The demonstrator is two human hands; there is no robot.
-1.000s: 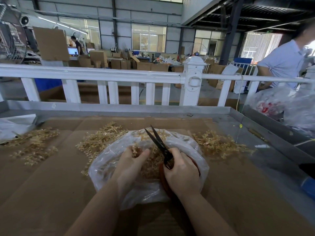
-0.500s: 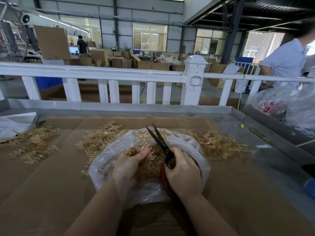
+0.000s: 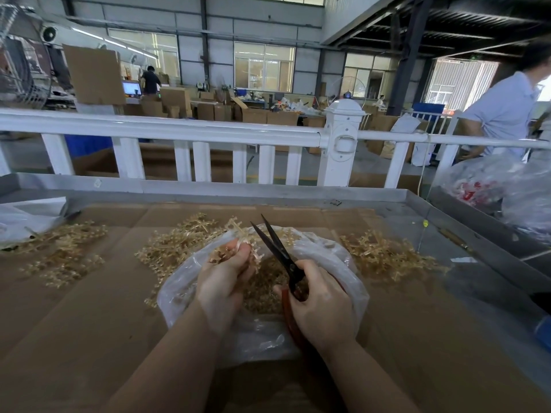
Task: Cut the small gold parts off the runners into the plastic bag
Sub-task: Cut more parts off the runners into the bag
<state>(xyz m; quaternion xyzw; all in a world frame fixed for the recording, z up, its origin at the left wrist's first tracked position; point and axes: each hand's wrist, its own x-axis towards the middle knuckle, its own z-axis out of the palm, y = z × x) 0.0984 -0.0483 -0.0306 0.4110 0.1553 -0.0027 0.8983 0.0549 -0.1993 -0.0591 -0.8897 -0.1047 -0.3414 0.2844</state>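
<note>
left hand (image 3: pixel 222 278) gripping runner (image 3: pixel 238 248), right hand (image 3: pixel 320 305) gripping scissors (image 3: pixel 277 251)

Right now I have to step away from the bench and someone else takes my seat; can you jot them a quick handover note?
Left hand: holds a runner of gold parts above the open plastic bag.
Right hand: grips the scissors, blades apart, tips beside the runner.
Done: a layer of cut gold parts lies in the bag.
Left: finish this runner, then the piles of runners on the cardboard at the left, behind the bag and at the right.
</note>
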